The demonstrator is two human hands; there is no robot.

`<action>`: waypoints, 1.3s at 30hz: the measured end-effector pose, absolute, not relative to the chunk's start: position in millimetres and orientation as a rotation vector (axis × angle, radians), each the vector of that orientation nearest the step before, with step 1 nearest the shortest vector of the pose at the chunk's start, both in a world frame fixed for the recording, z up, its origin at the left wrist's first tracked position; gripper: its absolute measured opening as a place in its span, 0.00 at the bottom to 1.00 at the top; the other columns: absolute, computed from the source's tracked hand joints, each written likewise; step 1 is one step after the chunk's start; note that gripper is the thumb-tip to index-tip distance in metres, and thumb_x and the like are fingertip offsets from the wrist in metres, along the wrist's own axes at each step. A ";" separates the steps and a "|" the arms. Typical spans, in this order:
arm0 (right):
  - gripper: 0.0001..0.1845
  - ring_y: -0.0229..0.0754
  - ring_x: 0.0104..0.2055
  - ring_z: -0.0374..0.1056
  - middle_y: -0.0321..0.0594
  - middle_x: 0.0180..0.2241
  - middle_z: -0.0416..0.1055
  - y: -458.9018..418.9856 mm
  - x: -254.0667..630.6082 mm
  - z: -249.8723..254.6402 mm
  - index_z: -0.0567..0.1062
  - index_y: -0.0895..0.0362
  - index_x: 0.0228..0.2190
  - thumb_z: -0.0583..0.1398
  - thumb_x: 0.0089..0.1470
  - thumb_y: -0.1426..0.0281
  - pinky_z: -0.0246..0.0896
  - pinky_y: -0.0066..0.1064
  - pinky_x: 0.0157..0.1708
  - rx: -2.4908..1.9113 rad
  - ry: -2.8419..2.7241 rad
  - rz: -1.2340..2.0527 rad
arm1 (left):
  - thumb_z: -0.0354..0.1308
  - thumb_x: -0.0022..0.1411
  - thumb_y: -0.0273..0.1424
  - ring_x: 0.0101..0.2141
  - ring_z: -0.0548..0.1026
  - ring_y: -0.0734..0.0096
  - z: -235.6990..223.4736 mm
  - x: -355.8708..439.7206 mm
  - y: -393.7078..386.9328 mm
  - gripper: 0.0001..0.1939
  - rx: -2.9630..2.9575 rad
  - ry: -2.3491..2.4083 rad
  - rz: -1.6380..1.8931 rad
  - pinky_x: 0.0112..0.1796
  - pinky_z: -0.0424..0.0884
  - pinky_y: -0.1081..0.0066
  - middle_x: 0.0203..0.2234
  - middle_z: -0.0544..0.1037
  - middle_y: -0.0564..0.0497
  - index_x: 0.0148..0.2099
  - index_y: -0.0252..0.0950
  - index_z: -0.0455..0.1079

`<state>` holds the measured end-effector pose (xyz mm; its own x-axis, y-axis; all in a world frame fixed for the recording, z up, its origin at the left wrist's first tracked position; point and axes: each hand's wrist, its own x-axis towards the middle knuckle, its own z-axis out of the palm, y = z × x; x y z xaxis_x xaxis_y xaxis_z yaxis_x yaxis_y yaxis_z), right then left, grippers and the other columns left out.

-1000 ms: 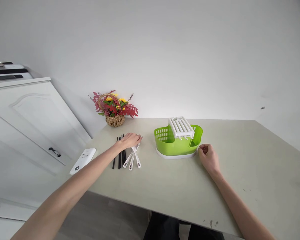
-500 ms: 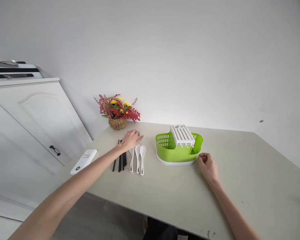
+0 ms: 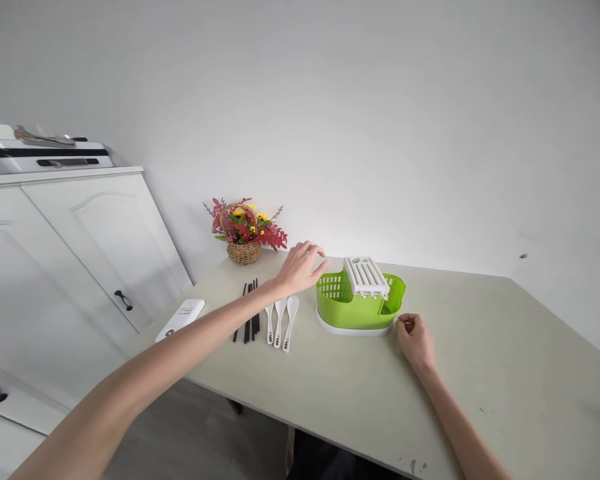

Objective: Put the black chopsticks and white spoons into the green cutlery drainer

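Observation:
My left hand (image 3: 303, 265) hovers with fingers apart and nothing in it, just beside the left rim of a green plastic utensil basket (image 3: 350, 316). A slatted white rack (image 3: 367, 277) with small hooks sits across the basket's top. Below the basket is a white base tray (image 3: 353, 331). Closed fingers of my right hand (image 3: 417, 340) pinch at the tray's right end; the exact contact is partly hidden. Under and beside my left forearm lie three white spoons (image 3: 291, 319) and several black chopsticks (image 3: 253, 320), partly covered by the arm.
A wicker basket of artificial flowers (image 3: 245, 252) stands at the back left of the table (image 3: 340, 387). A white rectangular device (image 3: 181, 318) lies near the left edge. White cabinets (image 3: 110, 247) stand to the left, and a grey wall (image 3: 380, 133) rises behind.
My left hand has moved right from above the spoons to the basket's left rim, still empty. My right hand keeps its place at the base tray. The view has shifted slightly left.

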<state>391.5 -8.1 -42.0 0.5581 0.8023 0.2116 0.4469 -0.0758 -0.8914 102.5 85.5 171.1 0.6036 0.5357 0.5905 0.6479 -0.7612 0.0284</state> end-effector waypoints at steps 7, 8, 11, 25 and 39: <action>0.16 0.47 0.37 0.72 0.42 0.37 0.76 -6.9 390.7 -43.4 0.70 0.53 0.36 0.55 0.48 0.57 0.64 0.37 0.38 -1.700 -1.053 0.418 | 0.48 0.75 0.47 0.61 0.67 0.52 174.3 189.2 42.3 0.21 -2.675 -0.756 -0.984 0.61 0.64 0.52 0.58 0.72 0.39 0.56 0.36 0.66; 0.16 0.47 0.37 0.72 0.42 0.37 0.76 -6.6 390.5 -43.2 0.70 0.52 0.36 0.55 0.48 0.57 0.64 0.37 0.38 -1.697 -1.051 0.416 | 0.48 0.74 0.48 0.63 0.65 0.49 168.2 197.9 38.8 0.23 -2.665 -0.761 -0.957 0.61 0.63 0.50 0.60 0.70 0.37 0.58 0.35 0.66; 0.15 0.47 0.36 0.73 0.42 0.36 0.76 -5.9 389.3 -42.0 0.70 0.52 0.36 0.55 0.49 0.57 0.64 0.37 0.38 -1.687 -1.046 0.404 | 0.49 0.73 0.49 0.64 0.64 0.43 150.0 213.3 35.1 0.27 -2.650 -0.810 -0.872 0.60 0.64 0.46 0.62 0.68 0.31 0.60 0.32 0.64; 0.15 0.47 0.36 0.72 0.41 0.34 0.75 -6.0 389.8 -39.8 0.70 0.52 0.36 0.55 0.49 0.57 0.64 0.37 0.38 -1.692 -1.026 0.403 | 0.44 0.75 0.41 0.67 0.64 0.58 164.7 166.6 109.7 0.26 -2.710 -0.849 -0.372 0.65 0.60 0.56 0.68 0.66 0.45 0.69 0.37 0.64; 0.15 0.46 0.35 0.72 0.41 0.34 0.76 -9.6 390.4 -39.1 0.71 0.52 0.35 0.55 0.47 0.57 0.63 0.37 0.36 -1.709 -1.019 0.435 | 0.41 0.75 0.33 0.66 0.63 0.59 168.3 36.5 167.6 0.27 -2.485 -1.267 -0.353 0.65 0.61 0.60 0.70 0.63 0.49 0.73 0.41 0.56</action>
